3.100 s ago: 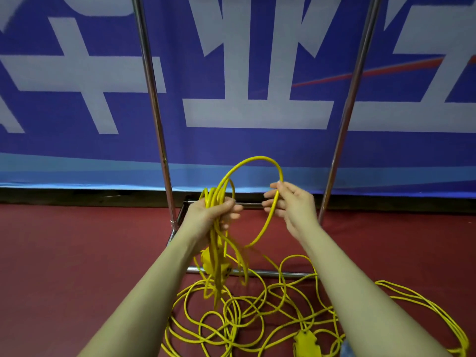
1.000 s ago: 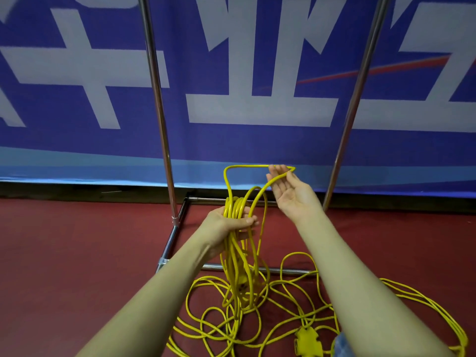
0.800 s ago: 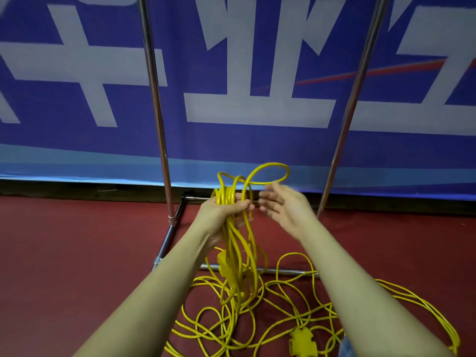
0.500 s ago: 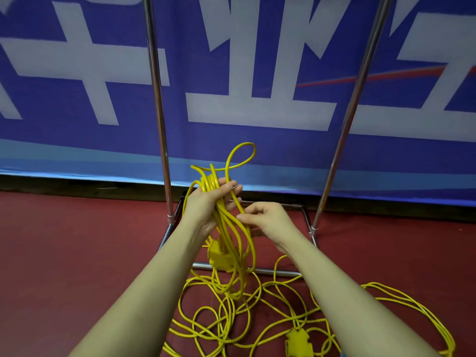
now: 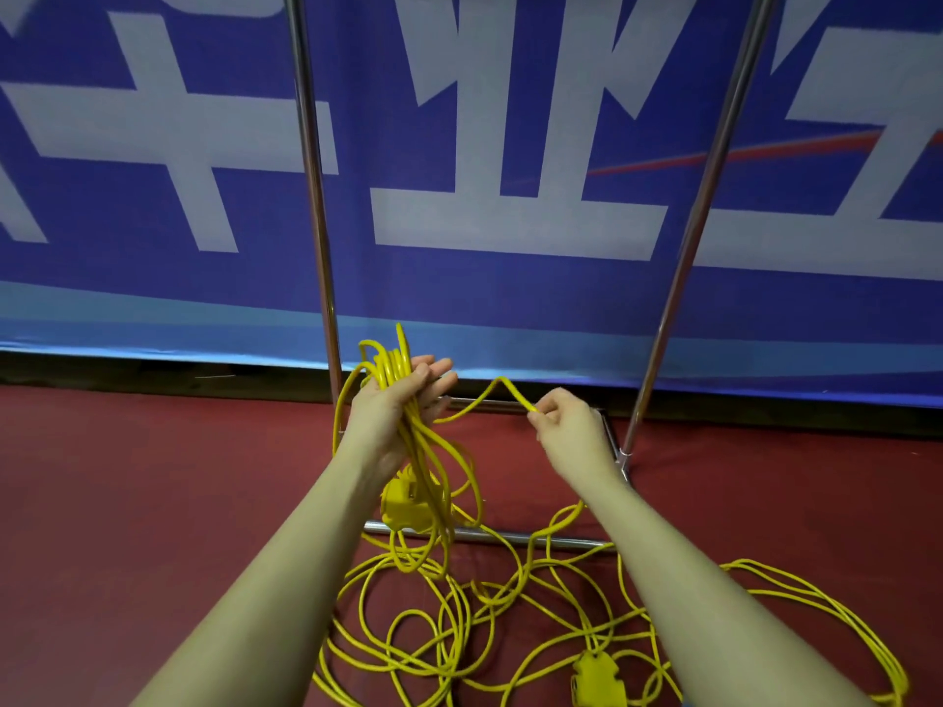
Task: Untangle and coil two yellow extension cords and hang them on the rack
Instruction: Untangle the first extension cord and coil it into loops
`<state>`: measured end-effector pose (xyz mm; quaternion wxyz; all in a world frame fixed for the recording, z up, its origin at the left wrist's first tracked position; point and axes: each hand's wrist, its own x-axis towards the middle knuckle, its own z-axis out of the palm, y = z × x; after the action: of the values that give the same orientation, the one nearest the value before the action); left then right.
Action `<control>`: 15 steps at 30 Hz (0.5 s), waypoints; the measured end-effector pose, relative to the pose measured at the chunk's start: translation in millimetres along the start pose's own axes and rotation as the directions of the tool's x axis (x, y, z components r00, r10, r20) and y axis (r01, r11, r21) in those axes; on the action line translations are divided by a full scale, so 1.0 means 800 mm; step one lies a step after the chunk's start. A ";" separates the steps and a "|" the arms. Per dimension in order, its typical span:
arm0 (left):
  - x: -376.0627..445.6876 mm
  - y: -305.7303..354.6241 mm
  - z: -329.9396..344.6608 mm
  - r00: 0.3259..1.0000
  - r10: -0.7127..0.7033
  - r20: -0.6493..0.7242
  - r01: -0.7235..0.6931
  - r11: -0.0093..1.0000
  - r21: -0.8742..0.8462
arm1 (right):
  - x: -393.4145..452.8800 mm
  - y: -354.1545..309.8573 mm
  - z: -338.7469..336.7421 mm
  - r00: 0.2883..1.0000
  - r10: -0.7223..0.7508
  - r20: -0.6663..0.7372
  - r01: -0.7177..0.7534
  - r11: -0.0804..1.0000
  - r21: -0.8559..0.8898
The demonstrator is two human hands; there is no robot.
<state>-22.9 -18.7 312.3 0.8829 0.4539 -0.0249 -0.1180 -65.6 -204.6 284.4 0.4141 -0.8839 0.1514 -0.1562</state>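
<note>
Cord work at the foot of the rack point(image 5: 319, 232), seen from the head camera. Left hand point(image 5: 395, 405) was raised, palm toward the camera, fingers curled round a bundle of gathered loops point(image 5: 390, 367) of yellow extension cord; the fingertips looked partly loosened, but the bundle sat within the grip. Loops hung down from that hand, and a yellow socket block point(image 5: 405, 505) dangled among them, just above the rack's front base bar point(image 5: 561, 540).

Right hand point(image 5: 569, 423) was held lower and to the right, well apart from the left, thumb and fingers pinching a single strand point(image 5: 490, 395). That strand ran from the left-hand bundle up over a small hump and down into the right pinch, slack rather than taut.

Remaining cord point(image 5: 459, 614) lay in a loose tangle on the red floor point(image 5: 127, 502), between and below both forearms, spreading out to the right edge of view. A second socket block point(image 5: 594, 678) lay in the tangle near the bottom, beside the right forearm. Could not tell which strands belonged to which of the two cords.

Two chrome uprights of the rack rose on either side of the hands, the right one point(image 5: 699, 216) leaning. Blue banner point(image 5: 510, 278) with large white characters stood behind.
</note>
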 end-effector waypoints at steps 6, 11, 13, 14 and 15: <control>0.001 -0.012 -0.001 1.000 -0.003 0.007 0.003 0.999 0.033 | 0.000 -0.015 -0.008 0.969 -0.005 0.247 -0.058 0.967 0.250; -0.006 -0.024 0.003 0.992 -0.118 0.032 0.114 0.987 0.115 | 0.007 -0.045 -0.017 0.886 0.110 0.450 -0.463 0.158 0.872; -0.012 -0.026 0.006 0.979 -0.187 0.079 0.171 0.969 0.176 | 0.014 -0.049 -0.021 0.877 0.072 0.475 -0.472 -0.061 0.880; -0.016 -0.026 0.008 0.970 -0.220 0.107 0.195 0.958 0.209 | 0.017 -0.049 -0.022 0.881 0.060 0.470 -0.458 -0.143 0.877; -0.019 -0.027 0.009 0.959 -0.250 0.134 0.211 0.945 0.249 | 0.019 -0.050 -0.023 0.891 0.059 0.450 -0.429 -0.215 0.877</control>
<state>-42.9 -32.7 300.2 0.7987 0.5424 -0.0577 -0.2540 -53.3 -198.9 328.6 0.9701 -0.2202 0.1000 -0.0192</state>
